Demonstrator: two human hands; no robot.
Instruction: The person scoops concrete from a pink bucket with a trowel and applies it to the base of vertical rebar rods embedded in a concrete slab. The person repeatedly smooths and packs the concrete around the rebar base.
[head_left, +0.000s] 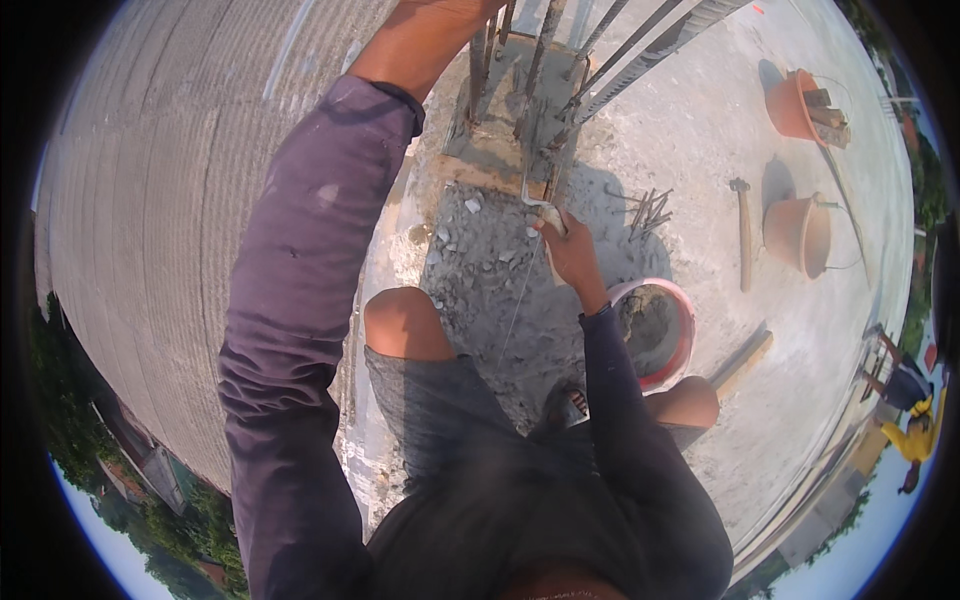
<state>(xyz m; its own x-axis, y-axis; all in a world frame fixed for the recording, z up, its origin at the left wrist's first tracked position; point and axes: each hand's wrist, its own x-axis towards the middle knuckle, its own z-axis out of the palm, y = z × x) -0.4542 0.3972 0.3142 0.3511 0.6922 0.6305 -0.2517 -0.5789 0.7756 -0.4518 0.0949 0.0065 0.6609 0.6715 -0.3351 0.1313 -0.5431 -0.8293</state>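
Note:
My right hand point(570, 250) is closed on a pale thin string point(520, 300) at the foot of a cluster of upright rusty steel bars point(535, 70) set in a concrete stub point(490, 150). The string runs up toward the bars and down past my bare left knee point(405, 320). My left arm, in a purple sleeve, reaches up to the bars. My left hand point(450, 12) is cut off by the top edge, so its fingers are hidden. Broken concrete rubble point(480, 250) lies around the stub.
A pink-rimmed bucket of grey mortar point(655, 330) stands by my right knee. A hammer point(743, 235), short metal rods point(650, 210), a plank point(742, 362) and two orange buckets point(800, 235) point(800, 100) lie on the concrete slab. A corrugated roof point(150, 220) drops away left. A person in yellow point(915, 435) is far right.

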